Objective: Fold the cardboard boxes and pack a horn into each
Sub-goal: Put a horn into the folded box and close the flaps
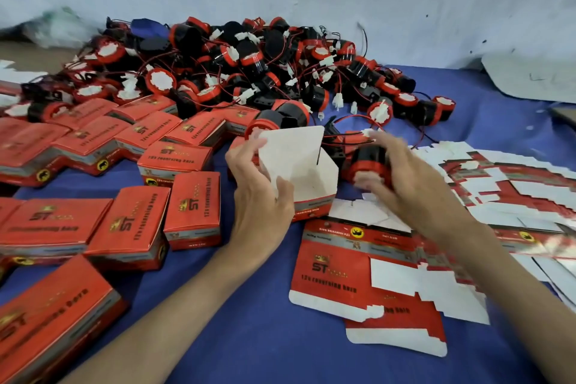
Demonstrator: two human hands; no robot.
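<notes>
— Horn's [369, 162] place?
— Gripped in the curled, blurred fingers of the right hand [405, 184], just beside the open box [308, 178], at its three o'clock.
— Box?
— Pinched at the nine o'clock edge by the left hand [261, 196], flap upright, mouth upward; right hand nearer, probably loading next.

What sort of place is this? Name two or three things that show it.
Probably a small hand-packing workshop: a heap of loose horns, rows of closed red boxes, and flat box blanks on a blue cloth. The left hand holds an open box, the right hand a horn.
</notes>
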